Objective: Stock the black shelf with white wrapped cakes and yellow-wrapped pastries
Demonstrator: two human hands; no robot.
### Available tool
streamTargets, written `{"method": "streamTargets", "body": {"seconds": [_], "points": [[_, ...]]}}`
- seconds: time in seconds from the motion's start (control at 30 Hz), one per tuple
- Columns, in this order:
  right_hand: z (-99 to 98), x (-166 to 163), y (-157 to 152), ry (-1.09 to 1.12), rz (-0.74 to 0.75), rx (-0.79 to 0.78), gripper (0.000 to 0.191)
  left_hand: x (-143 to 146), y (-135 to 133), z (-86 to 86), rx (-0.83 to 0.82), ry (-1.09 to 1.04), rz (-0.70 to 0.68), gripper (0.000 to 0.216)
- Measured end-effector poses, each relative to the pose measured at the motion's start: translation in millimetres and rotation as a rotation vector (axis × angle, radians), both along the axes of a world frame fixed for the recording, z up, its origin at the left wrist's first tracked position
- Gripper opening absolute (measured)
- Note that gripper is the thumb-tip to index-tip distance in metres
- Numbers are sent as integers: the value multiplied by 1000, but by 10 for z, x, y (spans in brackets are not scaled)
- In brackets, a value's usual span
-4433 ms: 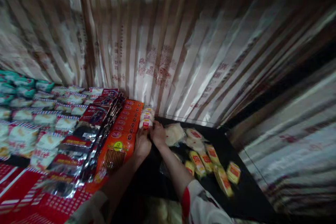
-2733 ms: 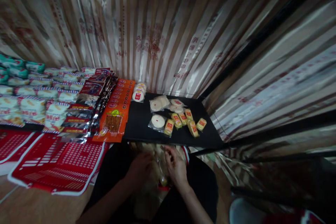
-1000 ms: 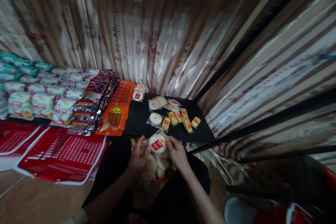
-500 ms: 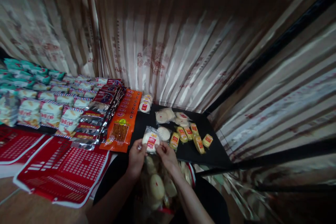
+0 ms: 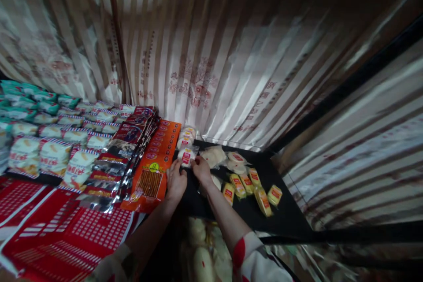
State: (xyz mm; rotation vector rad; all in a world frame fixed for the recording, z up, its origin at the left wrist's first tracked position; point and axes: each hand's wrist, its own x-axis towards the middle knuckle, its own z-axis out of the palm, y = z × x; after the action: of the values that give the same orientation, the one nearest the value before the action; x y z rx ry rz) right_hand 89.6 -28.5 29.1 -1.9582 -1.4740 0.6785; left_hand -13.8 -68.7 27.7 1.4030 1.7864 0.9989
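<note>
A clear-wrapped round white cake with a red label lies at the near end of a row of similar wrapped cakes on the black shelf. My left hand pinches its lower left edge, next to an orange snack packet. From the lower right, my right hand has its fingers closed on the same cake's edge. Under my right wrist another white wrapped round is partly hidden.
Small yellow packets and pale wrapped rounds lie to the right. Dark silver-and-red packets and several white snack bags stand left, above red baskets. Below me is a bag of pale rounds. Curtains hang behind.
Both hands have moved forward, carrying the wrapped cake from the shelf's near edge to the front of the row. The view has shifted slightly.
</note>
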Motion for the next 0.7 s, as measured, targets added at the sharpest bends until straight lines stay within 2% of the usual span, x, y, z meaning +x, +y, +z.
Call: {"method": "streamTargets", "body": {"seconds": [0.13, 0.3, 0.5, 0.7], "points": [[8, -67, 157, -108, 36, -52, 24, 8, 248, -44, -44, -43, -54, 44], [2, -65, 291, -154, 46, -61, 22, 22, 424, -78, -34, -31, -87, 44], [-15, -74, 363, -261, 46, -100, 25, 62, 555, -158, -20, 150, -128, 47], [31, -112, 357, -348, -8, -106, 29, 79, 573, -171, -16, 300, -164, 48]]}}
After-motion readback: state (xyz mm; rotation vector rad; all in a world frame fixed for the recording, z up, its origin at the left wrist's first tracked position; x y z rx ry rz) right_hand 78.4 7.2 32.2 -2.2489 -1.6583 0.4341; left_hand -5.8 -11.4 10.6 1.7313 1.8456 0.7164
